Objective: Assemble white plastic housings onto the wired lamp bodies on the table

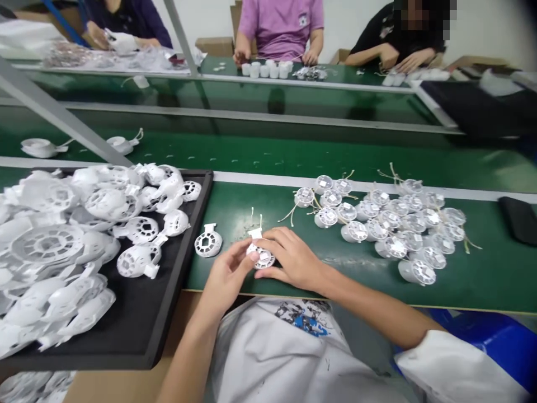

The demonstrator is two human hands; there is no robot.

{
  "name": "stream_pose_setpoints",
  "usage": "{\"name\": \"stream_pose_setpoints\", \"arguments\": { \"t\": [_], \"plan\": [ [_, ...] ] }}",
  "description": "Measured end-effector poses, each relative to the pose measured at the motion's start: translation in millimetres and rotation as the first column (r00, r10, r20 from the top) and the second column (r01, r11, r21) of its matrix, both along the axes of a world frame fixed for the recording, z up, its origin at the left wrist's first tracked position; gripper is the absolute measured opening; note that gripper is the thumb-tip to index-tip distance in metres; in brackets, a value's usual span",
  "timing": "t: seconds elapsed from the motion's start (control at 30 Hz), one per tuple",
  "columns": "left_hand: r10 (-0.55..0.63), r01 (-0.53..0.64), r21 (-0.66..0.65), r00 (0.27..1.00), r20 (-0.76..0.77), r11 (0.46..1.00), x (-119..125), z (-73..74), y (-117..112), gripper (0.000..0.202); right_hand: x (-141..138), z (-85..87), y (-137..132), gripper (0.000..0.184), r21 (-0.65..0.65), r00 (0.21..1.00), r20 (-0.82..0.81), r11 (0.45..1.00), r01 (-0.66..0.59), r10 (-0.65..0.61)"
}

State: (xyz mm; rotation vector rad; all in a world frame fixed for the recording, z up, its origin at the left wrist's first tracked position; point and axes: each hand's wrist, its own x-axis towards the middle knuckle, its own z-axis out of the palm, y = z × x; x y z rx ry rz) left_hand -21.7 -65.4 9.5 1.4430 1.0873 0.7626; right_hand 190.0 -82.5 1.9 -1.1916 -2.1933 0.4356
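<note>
Between my two hands, near the bench's front edge, is a round white plastic housing (263, 258) with a ring of slots and thin wires sticking up behind it. My left hand (232, 266) grips its left side, the thumb pressed on top. My right hand (289, 254) wraps its far and right sides, fingers curled round it. Whatever lies under my fingers is hidden. Left of my hands, a similar slotted white housing (208, 242) with a small tab lies on the green bench. Right of them stand several white cups with clear tops (354, 230), some trailing wires.
A black tray (168, 313) heaped with white housings (46, 246) stands at left. A dark phone-like object (519, 219) lies at far right. Beyond a green conveyor (235, 148), several people work at another bench. A slanted metal bar (62, 115) crosses the upper left.
</note>
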Motion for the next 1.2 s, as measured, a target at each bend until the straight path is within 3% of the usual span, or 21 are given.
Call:
{"name": "stream_pose_setpoints", "arguments": {
  "t": [0.07, 0.13, 0.2, 0.27, 0.3, 0.37, 0.43, 0.5, 0.6, 0.63, 0.7, 0.8, 0.87, 0.97, 1.03, 1.1, 1.13, 1.17, 1.2],
  "plan": [
    [-0.005, 0.005, 0.000, 0.996, 0.093, 1.000, 15, 6.0, 12, 0.046, 13, 13.0, 3, 0.065, 0.039, 0.999, 0.024, 0.998, 0.045, -0.045],
    [0.034, -0.046, 0.104, 0.993, 0.111, 0.994, 37, 11.2, 40, 0.047, 34, 28.9, 10, 0.062, 0.053, 0.985, 0.066, 0.986, 0.156, -0.159],
    [0.107, -0.122, 0.267, 0.992, 0.071, 0.956, 68, 14.1, 87, 0.047, 61, 41.3, 20, 0.055, 0.080, 0.926, 0.154, 0.938, 0.337, -0.346],
    [0.176, -0.128, 0.396, 0.981, -0.086, 0.909, 103, 15.9, 144, 0.046, 88, 46.1, 32, 0.052, 0.107, 0.847, 0.282, 0.893, 0.438, -0.450],
    [0.206, -0.104, 0.405, 0.954, -0.217, 0.909, 119, 17.3, 172, 0.044, 98, 45.8, 39, 0.055, 0.110, 0.827, 0.355, 0.898, 0.426, -0.436],
    [0.232, -0.087, 0.419, 0.923, -0.308, 0.904, 146, 21.8, 216, 0.043, 109, 42.9, 52, 0.056, 0.098, 0.812, 0.464, 0.931, 0.351, -0.355],
    [0.238, -0.062, 0.437, 0.902, -0.361, 0.898, 159, 27.0, 235, 0.047, 108, 40.3, 60, 0.045, 0.110, 0.799, 0.503, 0.942, 0.318, -0.329],
    [0.262, -0.029, 0.507, 0.880, -0.395, 0.861, 154, 29.6, 224, 0.058, 97, 39.4, 58, 0.040, 0.122, 0.797, 0.494, 0.935, 0.334, -0.349],
    [0.291, 0.015, 0.648, 0.885, -0.363, 0.761, 117, 25.7, 160, 0.062, 73, 35.3, 38, 0.046, 0.053, 0.844, 0.436, 0.945, 0.323, -0.313],
    [0.244, 0.034, 0.643, 0.909, -0.338, 0.765, 99, 22.6, 131, 0.057, 66, 31.8, 28, 0.045, 0.008, 0.870, 0.402, 0.952, 0.306, -0.284],
    [0.088, 0.115, 0.540, 0.938, -0.335, 0.833, 63, 13.9, 74, 0.050, 51, 21.1, 9, 0.041, -0.082, 0.922, 0.303, 0.957, 0.279, -0.242],
    [-0.098, 0.284, 0.417, 0.906, -0.412, 0.863, 25, -3.7, 11, 0.062, 29, 3.0, -14, 0.037, -0.200, 0.957, 0.133, 0.939, 0.280, -0.257],
    [-0.125, 0.344, 0.397, 0.867, -0.483, 0.851, 17, -15.2, -5, 0.066, 15, -1.3, -27, 0.038, -0.251, 0.960, 0.068, 0.926, 0.281, -0.273],
    [-0.119, 0.391, 0.418, 0.830, -0.545, 0.820, 20, -24.4, -1, 0.053, 15, 13.2, -46, 0.044, -0.293, 0.966, 0.015, 0.923, 0.250, -0.257],
    [-0.118, 0.409, 0.430, 0.820, -0.560, 0.805, 25, -24.1, 5, 0.045, 40, 30.6, -59, 0.046, -0.290, 0.955, -0.039, 0.918, 0.271, -0.294],
    [-0.093, 0.411, 0.454, 0.814, -0.574, 0.790, 27, -23.4, 7, 0.044, 90, 44.7, -70, 0.037, -0.198, 0.884, -0.084, 0.877, 0.437, -0.459],
    [-0.077, 0.413, 0.469, 0.809, -0.583, 0.781, 26, -25.2, 6, 0.044, 123, 49.1, -75, 0.031, -0.116, 0.807, -0.097, 0.812, 0.572, -0.582],
    [-0.054, 0.410, 0.489, 0.805, -0.590, 0.770, 24, -29.7, 6, 0.045, 162, 51.9, -80, 0.026, -0.009, 0.698, -0.114, 0.703, 0.711, -0.707],
    [-0.031, 0.401, 0.493, 0.798, -0.602, 0.772, 21, -37.3, 7, 0.047, 204, 53.8, -87, 0.026, 0.063, 0.559, -0.133, 0.556, 0.829, -0.818]
  ]
}}
